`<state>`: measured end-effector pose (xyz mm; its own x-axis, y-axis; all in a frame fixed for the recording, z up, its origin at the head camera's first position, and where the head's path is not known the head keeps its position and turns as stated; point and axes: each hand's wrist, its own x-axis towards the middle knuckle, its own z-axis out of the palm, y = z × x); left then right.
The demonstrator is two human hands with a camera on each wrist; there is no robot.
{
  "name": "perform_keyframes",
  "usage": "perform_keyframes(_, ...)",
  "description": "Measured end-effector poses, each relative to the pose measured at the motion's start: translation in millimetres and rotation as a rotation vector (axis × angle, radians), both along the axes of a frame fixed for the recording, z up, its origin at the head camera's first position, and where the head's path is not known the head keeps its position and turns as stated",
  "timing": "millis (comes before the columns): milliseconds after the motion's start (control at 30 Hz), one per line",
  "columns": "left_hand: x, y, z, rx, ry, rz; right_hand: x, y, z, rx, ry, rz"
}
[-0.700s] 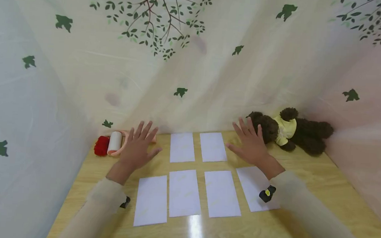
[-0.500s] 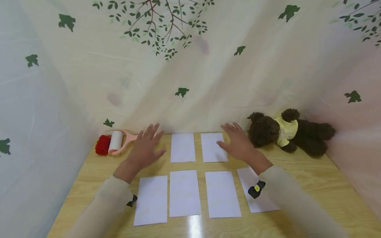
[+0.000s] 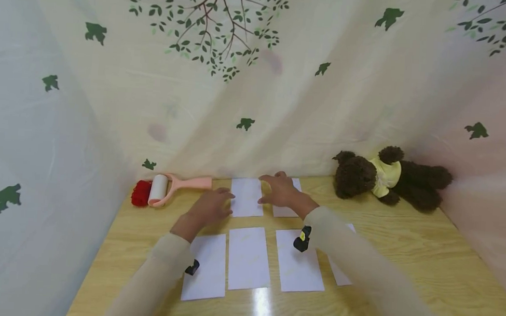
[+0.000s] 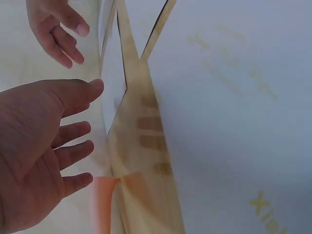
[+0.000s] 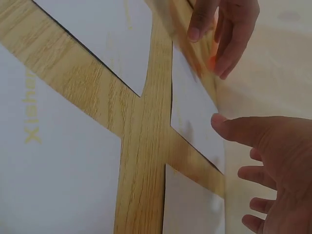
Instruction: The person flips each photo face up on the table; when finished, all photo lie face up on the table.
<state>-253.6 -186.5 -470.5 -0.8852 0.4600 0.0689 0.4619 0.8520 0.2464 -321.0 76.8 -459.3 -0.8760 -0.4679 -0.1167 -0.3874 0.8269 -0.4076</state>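
hovering with nothing grasped, fingers loosely bent, left hand and right hand are flanking the back-left sheet, which is lying flat on the table between them, long axis running away from the person, neither hand clearly nearer.

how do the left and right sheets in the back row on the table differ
In the head view, the left sheet shows mostly uncovered between the left hand and right hand, while the right sheet is partly hidden by the right hand. The left sheet is nearer the roller, the right sheet nearer the teddy bear. Both are white.
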Motion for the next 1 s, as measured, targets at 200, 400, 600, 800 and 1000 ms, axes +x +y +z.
perform_keyframes(200, -1.3, 2.9, -7.7, -0.013, -0.115, 0.046, -12.2, -15.9, -11.6, 0.059, -0.034, 0.034)
perform_keyframes(400, -0.4, 3.3, -9.1, -0.006, -0.184, 0.062, -16.4, -22.5, -7.2, 0.101, -0.054, 0.039)
perform_keyframes(600, -0.6, 2.5, -8.1, -0.008, -0.215, 0.069, -20.2, -23.1, -4.6, 0.126, -0.133, 0.002)
perform_keyframes(800, -1.3, 3.8, -7.8, -0.019, -0.239, 0.09, -21.3, -22.6, -5.8, 0.127, -0.168, -0.008)
perform_keyframes(1000, -1.7, 4.6, -7.9, -0.019, -0.239, 0.095, -24.0, -23.5, -6.5, 0.079, -0.165, -0.008)
